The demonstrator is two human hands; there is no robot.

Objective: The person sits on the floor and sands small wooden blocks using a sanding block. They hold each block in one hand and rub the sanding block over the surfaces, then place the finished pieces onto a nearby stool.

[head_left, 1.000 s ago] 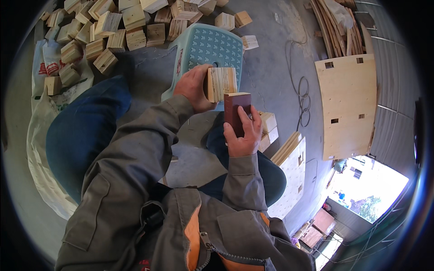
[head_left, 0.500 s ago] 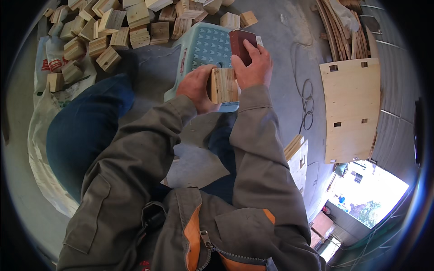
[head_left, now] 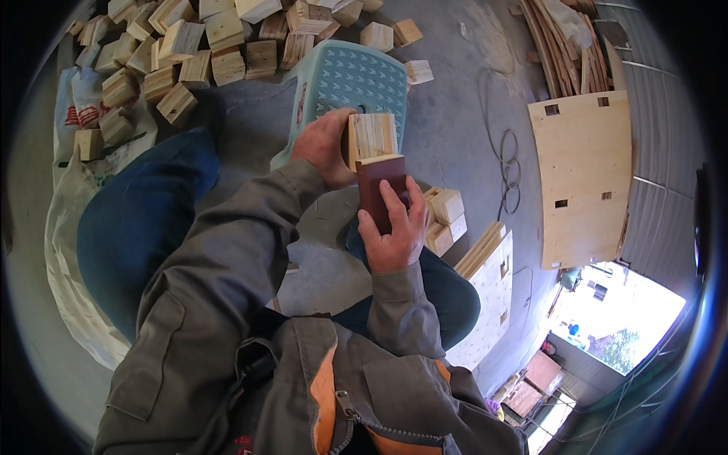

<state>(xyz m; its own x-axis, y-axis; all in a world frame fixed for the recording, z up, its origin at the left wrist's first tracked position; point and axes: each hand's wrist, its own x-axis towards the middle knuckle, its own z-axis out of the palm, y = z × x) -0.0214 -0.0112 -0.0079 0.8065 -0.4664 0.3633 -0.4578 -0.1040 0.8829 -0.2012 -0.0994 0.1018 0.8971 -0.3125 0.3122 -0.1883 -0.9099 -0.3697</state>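
Observation:
My left hand is closed round the left side of a layered wooden block, which it holds at the near part of a light blue plastic stool. My right hand grips a flat sanding block, dark red-brown on its face with a pale wood edge. The far end of the sanding block meets the near edge of the wooden block. My right thumb and fingers lie along its red-brown face; its underside is hidden.
A heap of wooden blocks lies at the far left, partly beside white sacking. More blocks stand near my right knee, next to a pale board. A loose cable and a plywood panel are to the right.
My right hand has drawn the sanding block toward me, from beyond the wooden block to its near edge. My left hand still holds the wooden block, shifted slightly left.

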